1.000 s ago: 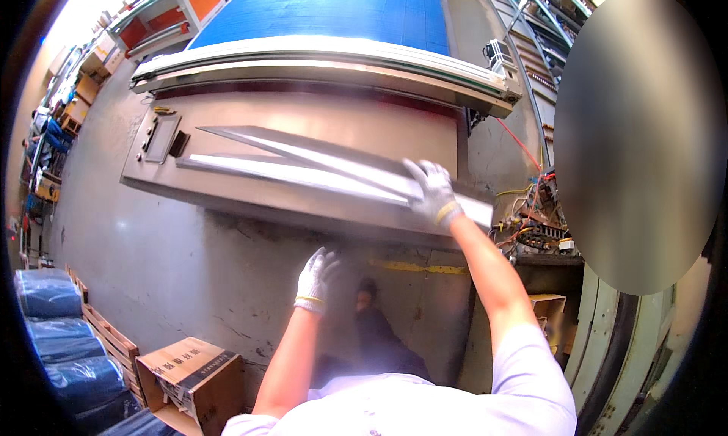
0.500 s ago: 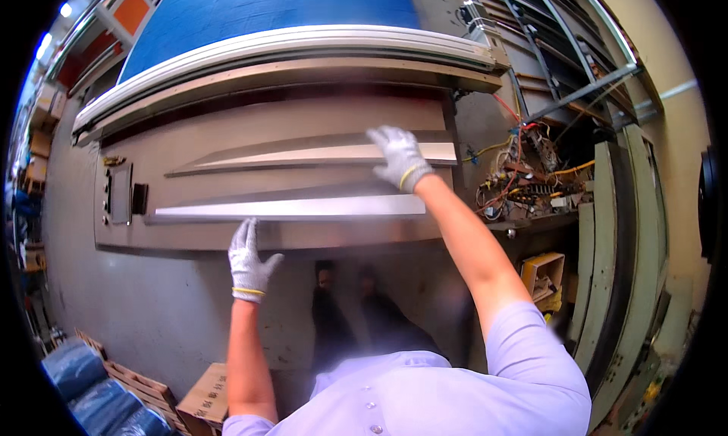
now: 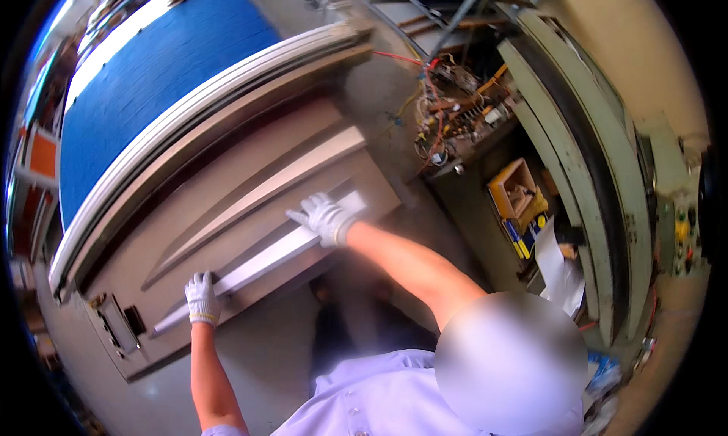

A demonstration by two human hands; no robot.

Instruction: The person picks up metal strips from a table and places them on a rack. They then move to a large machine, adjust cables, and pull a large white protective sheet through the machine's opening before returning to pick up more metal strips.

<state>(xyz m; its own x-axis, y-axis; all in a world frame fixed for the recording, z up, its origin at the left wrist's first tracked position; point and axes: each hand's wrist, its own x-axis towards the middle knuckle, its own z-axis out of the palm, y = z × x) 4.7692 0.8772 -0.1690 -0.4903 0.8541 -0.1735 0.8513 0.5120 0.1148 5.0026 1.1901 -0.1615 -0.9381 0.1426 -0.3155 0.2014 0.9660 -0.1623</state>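
Both hands [image 3: 202, 299] [image 3: 326, 219] overlie the nearer metal strip [image 3: 265, 263], right spread, left's grip unclear.

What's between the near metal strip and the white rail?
The other metal strip, lying on the table; the head view shows it.

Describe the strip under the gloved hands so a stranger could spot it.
Find the blue sheet, upper left, then the brown table across the white beam from it. The near strip lies by the table's front edge; unlike the far strip, it is partly covered by the left hand and right hand.
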